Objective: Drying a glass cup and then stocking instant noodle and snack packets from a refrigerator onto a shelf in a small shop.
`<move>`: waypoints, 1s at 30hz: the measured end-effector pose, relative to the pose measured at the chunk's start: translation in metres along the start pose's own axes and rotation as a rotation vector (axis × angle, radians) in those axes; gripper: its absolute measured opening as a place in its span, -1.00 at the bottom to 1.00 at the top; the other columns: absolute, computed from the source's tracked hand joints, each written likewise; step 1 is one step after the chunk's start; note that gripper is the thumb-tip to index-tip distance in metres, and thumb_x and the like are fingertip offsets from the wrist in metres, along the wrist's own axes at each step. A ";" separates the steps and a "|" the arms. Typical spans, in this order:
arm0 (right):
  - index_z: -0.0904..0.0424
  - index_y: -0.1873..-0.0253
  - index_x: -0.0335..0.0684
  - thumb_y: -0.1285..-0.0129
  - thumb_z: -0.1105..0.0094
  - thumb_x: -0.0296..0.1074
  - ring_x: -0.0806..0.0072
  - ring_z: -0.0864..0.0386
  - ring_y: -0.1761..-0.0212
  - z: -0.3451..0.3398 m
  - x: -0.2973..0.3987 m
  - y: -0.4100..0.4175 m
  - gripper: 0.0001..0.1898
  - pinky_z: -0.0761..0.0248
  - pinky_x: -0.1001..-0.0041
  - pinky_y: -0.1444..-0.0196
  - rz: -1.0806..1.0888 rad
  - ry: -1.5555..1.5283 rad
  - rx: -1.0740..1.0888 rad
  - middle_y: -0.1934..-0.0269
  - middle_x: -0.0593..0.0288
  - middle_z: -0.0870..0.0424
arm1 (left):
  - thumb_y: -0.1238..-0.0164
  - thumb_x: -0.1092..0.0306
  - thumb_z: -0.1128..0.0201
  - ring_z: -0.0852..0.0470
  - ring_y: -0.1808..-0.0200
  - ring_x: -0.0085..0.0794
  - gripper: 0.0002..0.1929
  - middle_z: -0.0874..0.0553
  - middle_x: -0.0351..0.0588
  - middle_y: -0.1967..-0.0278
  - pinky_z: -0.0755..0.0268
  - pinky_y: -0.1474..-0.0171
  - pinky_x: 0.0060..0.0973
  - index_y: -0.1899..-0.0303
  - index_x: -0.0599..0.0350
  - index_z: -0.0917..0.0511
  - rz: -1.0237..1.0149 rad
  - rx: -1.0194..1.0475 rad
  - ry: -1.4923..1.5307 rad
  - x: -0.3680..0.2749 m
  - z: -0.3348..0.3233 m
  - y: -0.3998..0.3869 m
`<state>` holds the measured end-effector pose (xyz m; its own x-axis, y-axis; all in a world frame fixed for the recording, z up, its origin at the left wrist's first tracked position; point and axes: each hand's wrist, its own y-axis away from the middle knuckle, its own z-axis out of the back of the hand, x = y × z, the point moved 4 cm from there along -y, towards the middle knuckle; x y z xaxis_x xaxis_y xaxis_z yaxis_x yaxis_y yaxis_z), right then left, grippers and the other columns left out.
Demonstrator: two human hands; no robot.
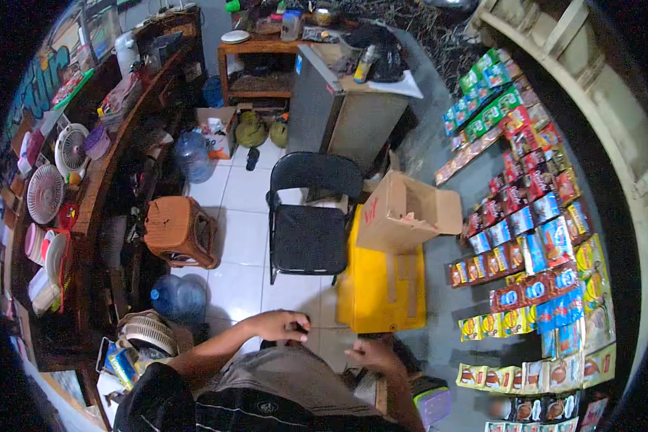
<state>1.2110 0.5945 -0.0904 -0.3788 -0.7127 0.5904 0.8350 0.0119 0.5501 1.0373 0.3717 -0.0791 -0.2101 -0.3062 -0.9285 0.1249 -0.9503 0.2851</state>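
My left hand (281,326) is in front of my body at the lower middle, with bent fingers; a dark patch lies by its fingertips, and I cannot tell whether it is a held thing or shadow. To its right is my right hand (375,356), slightly blurred, its fingers partly bent and nothing visible in them. Beyond both hands stands a black folding chair (310,237). The right hand is nearest the lower end of a yellow box (386,291), on which an open cardboard box (391,216) rests.
A brown plastic stool (175,229) and blue water jugs (179,298) stand left on the tiled floor (243,243). A wooden counter (113,146) with fans runs along the left. Sachet strips (518,259) hang on the right wall. A refrigerator (316,102) stands behind the chair.
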 end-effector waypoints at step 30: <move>-0.49 0.17 -0.28 -0.30 -0.18 -0.02 0.00 -0.62 0.28 0.063 0.339 -0.334 -0.63 -0.45 0.16 0.23 0.524 0.140 0.390 0.34 -0.07 -0.65 | -0.32 0.11 -0.33 -0.66 0.13 -0.33 -0.60 -0.69 -0.01 0.13 -0.49 0.04 -0.40 -0.02 0.20 -0.53 0.160 -0.730 0.162 0.112 0.251 0.154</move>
<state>0.7783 0.3931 -0.0371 0.1151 -0.6279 0.7698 0.6789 0.6154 0.4004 0.7900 0.1771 -0.0793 0.0025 -0.3717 -0.9283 0.7626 -0.5998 0.2422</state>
